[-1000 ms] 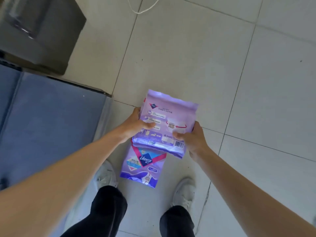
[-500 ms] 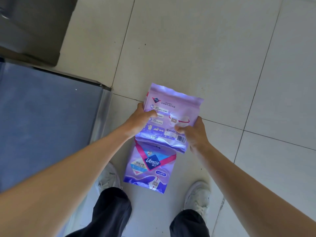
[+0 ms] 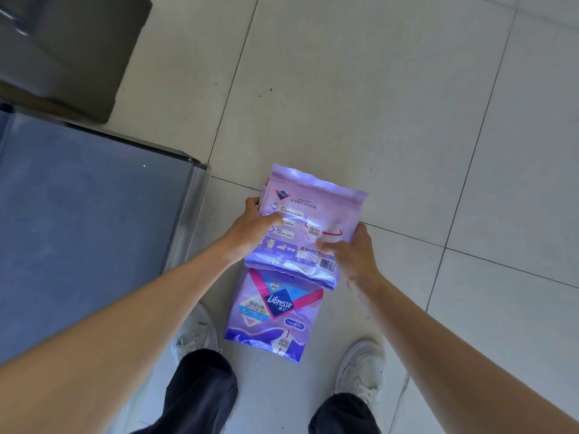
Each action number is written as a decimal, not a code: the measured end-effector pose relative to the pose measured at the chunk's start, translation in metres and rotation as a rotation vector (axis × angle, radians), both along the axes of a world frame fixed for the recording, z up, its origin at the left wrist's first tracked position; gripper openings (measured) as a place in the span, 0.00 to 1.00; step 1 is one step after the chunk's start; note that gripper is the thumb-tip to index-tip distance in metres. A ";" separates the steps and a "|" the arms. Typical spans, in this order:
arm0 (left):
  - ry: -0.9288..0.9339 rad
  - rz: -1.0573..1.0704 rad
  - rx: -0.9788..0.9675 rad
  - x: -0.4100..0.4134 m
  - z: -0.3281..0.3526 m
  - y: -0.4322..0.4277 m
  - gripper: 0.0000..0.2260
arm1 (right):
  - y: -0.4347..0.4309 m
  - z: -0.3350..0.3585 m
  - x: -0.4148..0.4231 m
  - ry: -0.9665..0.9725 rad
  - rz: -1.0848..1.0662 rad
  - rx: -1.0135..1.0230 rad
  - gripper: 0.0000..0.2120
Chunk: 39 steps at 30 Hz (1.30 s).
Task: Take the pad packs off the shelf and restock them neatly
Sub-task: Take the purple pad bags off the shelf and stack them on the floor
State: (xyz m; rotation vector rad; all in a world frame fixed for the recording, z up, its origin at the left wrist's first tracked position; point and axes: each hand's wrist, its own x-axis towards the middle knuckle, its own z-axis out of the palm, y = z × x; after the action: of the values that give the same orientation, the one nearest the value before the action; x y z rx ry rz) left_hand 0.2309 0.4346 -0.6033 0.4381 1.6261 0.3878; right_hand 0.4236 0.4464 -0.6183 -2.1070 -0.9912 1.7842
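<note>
A glossy lilac plastic pad pack (image 3: 310, 214) is gripped by the left hand (image 3: 250, 230) and right hand (image 3: 352, 255). A purple Libresse pack (image 3: 275, 311) is overlapped beneath.

My left arm (image 3: 125, 308) and right arm (image 3: 454, 349) reach forward and down, bare. My left hand (image 3: 250, 228) grips the left edge of the pad pack (image 3: 316, 208), thumb on top; my right hand (image 3: 349, 255) grips its right edge likewise.

Upper pack (image 3: 310, 220) overlapping lower pack (image 3: 275, 311), shelf (image 3: 78, 230) at left, floor (image 3: 376, 104) beneath

Libresse on lower pack (image 3: 273, 317), essity on upper pack (image 3: 313, 208).
</note>
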 end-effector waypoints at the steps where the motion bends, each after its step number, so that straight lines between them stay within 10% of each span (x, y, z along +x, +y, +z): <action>1: -0.003 -0.010 0.001 0.001 -0.001 0.000 0.29 | 0.000 0.000 0.001 -0.010 0.010 0.002 0.27; 10: 0.100 0.021 -0.002 -0.011 0.030 -0.004 0.43 | 0.005 0.024 0.002 -0.102 0.027 -0.075 0.39; 15: 0.218 0.043 0.029 -0.019 0.117 -0.009 0.44 | 0.014 0.119 0.001 -0.315 0.306 -0.057 0.21; 27: 0.573 0.153 0.434 -0.086 0.460 -0.070 0.16 | 0.070 0.434 -0.146 -0.454 1.461 0.698 0.23; 39: 0.995 0.589 0.206 -0.140 0.546 -0.295 0.12 | -0.084 0.569 -0.305 -0.106 1.857 1.160 0.20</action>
State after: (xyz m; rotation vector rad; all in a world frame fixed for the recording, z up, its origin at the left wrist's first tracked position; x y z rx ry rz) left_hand 0.0906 0.1398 -0.0574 0.3028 2.7108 0.8723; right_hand 0.1184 0.3628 -0.0494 -0.1678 -3.2639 0.5524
